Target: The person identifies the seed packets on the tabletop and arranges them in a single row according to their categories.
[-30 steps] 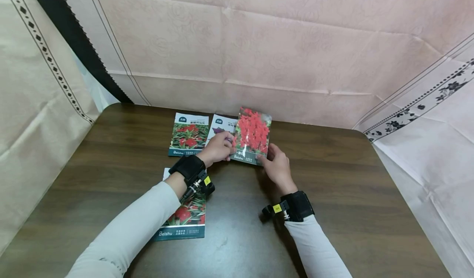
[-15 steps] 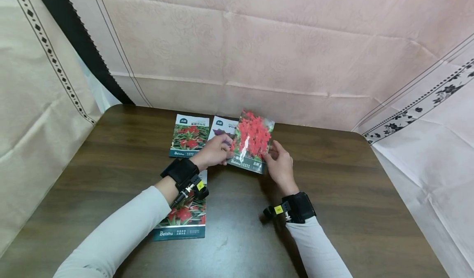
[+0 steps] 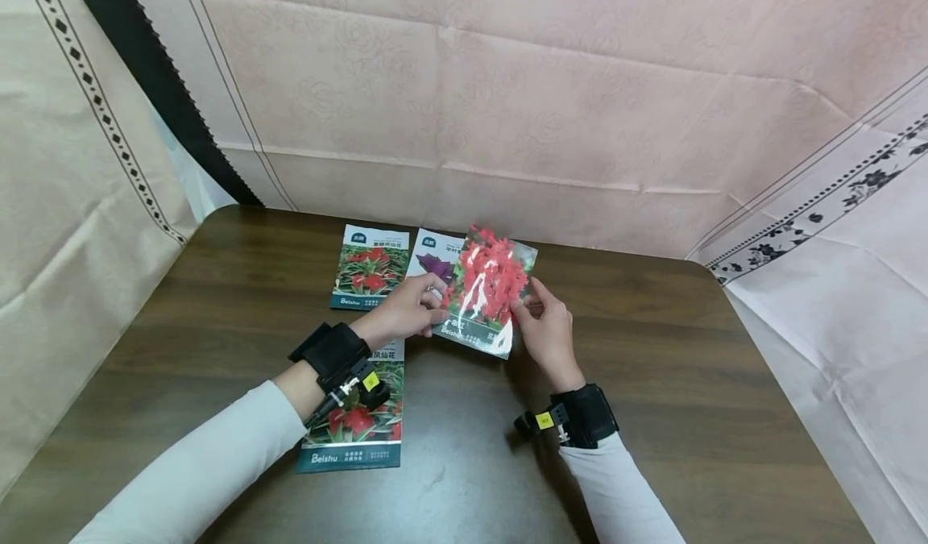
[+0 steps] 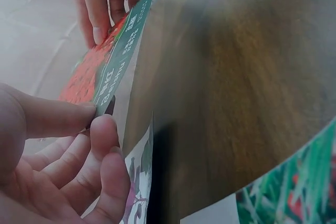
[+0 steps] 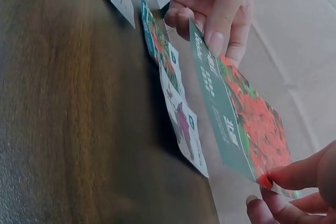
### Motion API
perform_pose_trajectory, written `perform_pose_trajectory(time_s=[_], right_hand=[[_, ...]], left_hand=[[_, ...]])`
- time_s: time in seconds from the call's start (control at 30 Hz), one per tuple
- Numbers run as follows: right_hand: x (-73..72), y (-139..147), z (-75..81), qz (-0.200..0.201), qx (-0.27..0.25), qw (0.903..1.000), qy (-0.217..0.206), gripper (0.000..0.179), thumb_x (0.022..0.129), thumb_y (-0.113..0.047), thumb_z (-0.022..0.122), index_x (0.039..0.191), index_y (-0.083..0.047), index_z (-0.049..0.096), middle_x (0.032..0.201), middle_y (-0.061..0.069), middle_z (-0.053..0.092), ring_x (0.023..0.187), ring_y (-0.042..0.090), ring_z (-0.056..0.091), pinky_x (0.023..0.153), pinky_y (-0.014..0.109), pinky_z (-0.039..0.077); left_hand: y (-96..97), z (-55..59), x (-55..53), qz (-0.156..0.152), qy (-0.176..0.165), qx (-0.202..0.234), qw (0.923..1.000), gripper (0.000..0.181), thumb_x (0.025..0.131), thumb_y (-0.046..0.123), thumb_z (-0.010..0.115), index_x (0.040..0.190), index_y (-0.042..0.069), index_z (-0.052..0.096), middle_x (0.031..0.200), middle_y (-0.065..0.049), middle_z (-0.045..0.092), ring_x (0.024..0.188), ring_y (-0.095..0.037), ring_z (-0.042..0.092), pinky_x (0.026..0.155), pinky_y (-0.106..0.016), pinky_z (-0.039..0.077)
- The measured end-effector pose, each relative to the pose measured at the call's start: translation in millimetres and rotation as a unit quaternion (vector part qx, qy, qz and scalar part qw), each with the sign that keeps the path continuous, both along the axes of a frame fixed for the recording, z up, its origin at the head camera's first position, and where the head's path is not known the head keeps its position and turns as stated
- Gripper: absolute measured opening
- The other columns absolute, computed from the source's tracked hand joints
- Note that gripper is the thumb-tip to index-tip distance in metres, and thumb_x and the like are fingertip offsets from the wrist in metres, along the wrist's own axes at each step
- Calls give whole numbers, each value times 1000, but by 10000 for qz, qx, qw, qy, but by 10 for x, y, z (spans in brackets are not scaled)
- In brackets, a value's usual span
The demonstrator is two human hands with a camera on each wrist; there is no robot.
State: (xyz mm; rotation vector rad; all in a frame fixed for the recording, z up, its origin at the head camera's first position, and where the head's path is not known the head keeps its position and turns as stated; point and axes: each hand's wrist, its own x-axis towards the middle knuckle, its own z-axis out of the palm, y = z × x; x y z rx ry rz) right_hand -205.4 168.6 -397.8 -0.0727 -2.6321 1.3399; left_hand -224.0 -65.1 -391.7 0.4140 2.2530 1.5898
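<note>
Aloft, red-flower packet (tilted) between left fingers and right fingers, both pinched closed on opposite edges.

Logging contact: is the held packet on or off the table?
Off: the right wrist view shows the left hand and right hand gripping the red-flower packet above the table.

I pinch a glossy, flat packet at its side edges, between my left hand and right hand. Held tilted in the air, it shows massed red flowers above a green, white-lettered band nearest me.
</note>
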Motion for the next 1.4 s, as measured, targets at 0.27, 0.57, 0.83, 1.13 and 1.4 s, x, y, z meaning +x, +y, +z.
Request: perform_pose_trajectory(time_s=[0.27,0.57,0.83,1.13,1.4], right_hand=[[65,-52,51,128,-128,9998,-74,57,89,-23,61,141,-7,42,93,7,61,85,18,59,66,31,44],[117,-101,93,353,-151,9990,-210,55,88,-25,63,139,-12,47,88,5,59,81,19,56,62,32,42],[155,-120,107,713,-217,9971,-144,52,88,-25,62,137,-11,49,85,5,59,77,22,54,59,30,41],[206,-161,145,1004,-164,9945,-244,51,87,-20,63,135,-8,50,83,4,61,77,20,54,63,31,42],[251,-167,148,1237,9,9915,-403,49,87,-16,61,134,-7,51,81,2,61,74,19,54,60,30,40]], left_hand=[[-103,18,128,-93,45,18,9999,34,89,10,59,121,6,48,82,-11,62,65,-29,57,61,-32,43],[-201,34,290,-80,115,-208,9997,28,89,15,59,115,8,51,79,-7,64,69,-38,58,58,-32,39],[-291,3,405,-40,313,-306,9990,31,89,18,60,116,7,51,79,-5,63,65,-33,58,65,-36,46],[-354,-48,558,74,709,-759,9946,29,87,25,62,110,7,59,78,2,63,64,-18,57,61,-35,44],[-367,-81,665,113,1119,-1175,9867,30,87,27,63,107,6,65,73,8,63,64,-11,54,70,-35,44]])
